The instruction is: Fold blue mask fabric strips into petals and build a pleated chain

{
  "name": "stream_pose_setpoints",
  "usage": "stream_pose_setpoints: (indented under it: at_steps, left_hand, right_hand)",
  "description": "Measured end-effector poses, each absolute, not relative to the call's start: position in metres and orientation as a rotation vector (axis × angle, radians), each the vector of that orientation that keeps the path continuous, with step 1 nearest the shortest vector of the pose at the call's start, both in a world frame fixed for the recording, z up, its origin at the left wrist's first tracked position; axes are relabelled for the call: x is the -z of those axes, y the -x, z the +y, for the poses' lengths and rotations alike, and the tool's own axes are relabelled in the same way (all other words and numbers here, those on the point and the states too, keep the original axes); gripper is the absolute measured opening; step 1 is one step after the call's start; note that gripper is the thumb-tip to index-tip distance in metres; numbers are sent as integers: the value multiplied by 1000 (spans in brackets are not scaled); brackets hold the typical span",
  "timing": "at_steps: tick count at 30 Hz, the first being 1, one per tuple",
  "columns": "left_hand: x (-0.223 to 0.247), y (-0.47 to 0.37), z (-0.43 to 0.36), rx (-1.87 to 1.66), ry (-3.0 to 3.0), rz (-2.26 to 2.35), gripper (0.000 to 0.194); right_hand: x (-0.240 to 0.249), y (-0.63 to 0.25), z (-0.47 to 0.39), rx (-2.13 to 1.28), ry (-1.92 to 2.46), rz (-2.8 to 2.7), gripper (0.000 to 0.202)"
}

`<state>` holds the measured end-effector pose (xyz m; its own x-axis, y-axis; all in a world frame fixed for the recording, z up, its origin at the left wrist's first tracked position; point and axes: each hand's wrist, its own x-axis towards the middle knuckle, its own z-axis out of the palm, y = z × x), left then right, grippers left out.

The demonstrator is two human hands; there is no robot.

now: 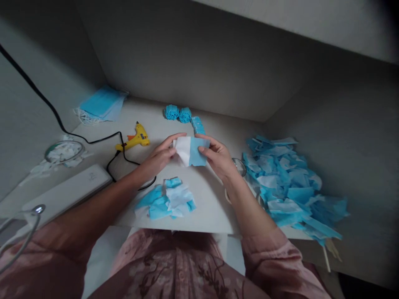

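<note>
Between both hands I hold a piece of mask fabric (191, 151), white on its left part and light blue on its right. My left hand (164, 153) pinches the white end, thumb toward me. The blue end is gripped by my right hand (215, 153), its thumb lying on the front. Below the hands, a small heap of blue and white fabric pieces (170, 199) lies on the table. Just behind the held piece are two blue fabric roses (178, 113) and a row of folded blue pieces (197, 125).
A yellow glue gun (137, 137) with a black cord lies left. Blue masks (101, 104) are stacked at the back left. White scraps (64, 153) and a white box (70, 195) sit along the left side. A large pile of cut mask pieces (289, 182) covers the right side.
</note>
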<state>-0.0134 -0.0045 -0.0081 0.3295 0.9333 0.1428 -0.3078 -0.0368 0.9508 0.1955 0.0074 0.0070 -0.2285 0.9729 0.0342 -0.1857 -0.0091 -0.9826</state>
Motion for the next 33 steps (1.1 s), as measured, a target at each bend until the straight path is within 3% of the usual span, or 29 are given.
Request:
stream_pose_setpoints:
  at_steps: [15,24,29,33]
  left_hand:
    - [-7,18,-2,-1028,-1016,753,81]
    - [-2,18,-6,-1138,-1403,835,53]
    - [-5,17,-13,-1096,-1587,900,34]
    - [-1,14,-13,-1113,-1613,888,30]
  right_hand:
    - [-12,-197,1,-1139,1023,-1524,30]
    - [-23,-199,-2,-950,1038,-1662,18]
    - [-27,-197,-4,-854,1048,-1638,20]
    - [-24,-195,-4,-943,1037,-1600,23]
